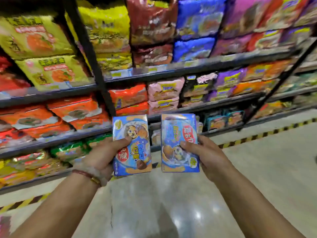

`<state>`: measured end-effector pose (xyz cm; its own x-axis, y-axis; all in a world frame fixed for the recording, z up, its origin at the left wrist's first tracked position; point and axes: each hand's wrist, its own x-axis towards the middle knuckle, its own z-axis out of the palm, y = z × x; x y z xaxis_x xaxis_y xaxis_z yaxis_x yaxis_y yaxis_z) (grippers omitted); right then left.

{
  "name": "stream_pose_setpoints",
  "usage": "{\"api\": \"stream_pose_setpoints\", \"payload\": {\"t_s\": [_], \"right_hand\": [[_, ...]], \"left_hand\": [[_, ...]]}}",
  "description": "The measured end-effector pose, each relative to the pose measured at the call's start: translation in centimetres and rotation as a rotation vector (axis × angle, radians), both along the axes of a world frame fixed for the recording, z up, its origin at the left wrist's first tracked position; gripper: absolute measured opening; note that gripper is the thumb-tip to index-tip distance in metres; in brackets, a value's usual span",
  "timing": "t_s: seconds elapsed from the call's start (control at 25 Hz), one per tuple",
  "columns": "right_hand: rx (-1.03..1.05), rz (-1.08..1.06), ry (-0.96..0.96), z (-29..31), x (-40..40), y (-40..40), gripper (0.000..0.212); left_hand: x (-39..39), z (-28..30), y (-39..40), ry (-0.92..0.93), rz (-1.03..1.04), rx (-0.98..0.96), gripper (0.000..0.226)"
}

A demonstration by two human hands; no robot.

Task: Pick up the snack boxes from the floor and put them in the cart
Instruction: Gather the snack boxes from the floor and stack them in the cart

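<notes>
Gripping one snack box (132,145) per hand (101,158), upright

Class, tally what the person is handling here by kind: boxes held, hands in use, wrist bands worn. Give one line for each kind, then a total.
Blue snack boxes: 2, the left box and the right box
Hands gripping a box: 2, the left hand and the right hand
Wrist bands: 1, the red band on the left wrist
Total: 5

Single head view; looks forward and down from close above hands; faces shelves (154,69) across floor (257,169).
</notes>
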<state>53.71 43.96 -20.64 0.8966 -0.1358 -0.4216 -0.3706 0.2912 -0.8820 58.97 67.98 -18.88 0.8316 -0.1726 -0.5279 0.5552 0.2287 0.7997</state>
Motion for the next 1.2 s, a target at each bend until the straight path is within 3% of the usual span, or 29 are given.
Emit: {"api": "stream_pose_setpoints", "payload": {"t_s": [0.16, 0.48, 0.64, 0.88, 1.2], "right_hand": [[-0.102, -0.219, 0.004, -0.4, -5.9, -12.2, 0.061], [-0.044, -0.674, 0.0, 0.5, -17.6, -28.4, 0.052], [-0.043, -0.92, 0.013, 0.4, -22.2, -34.5, 0.041], [-0.056, -1.223, 0.026, 2.0, -26.3, -42.7, 0.062], [0.068, -1.564, -0.092, 1.7, -31.6, -47.7, 0.043]], "left_hand": [[-0.9, -1.0, -14.4, 0.006, -0.212, -0.05, 0.032], [-4.8, -0.1, -36.8, 0.052, -0.636, -0.02, 0.045], [-5.8, 0.0, -47.0, 0.033, -0.864, -0.014, 0.021], [-7.2, 1.2, -62.3, 0.028, -1.231, 0.011, 0.048], [-11.8, 1.7, -77.6, -0.071, -1.576, 0.088, 0.026]]}}
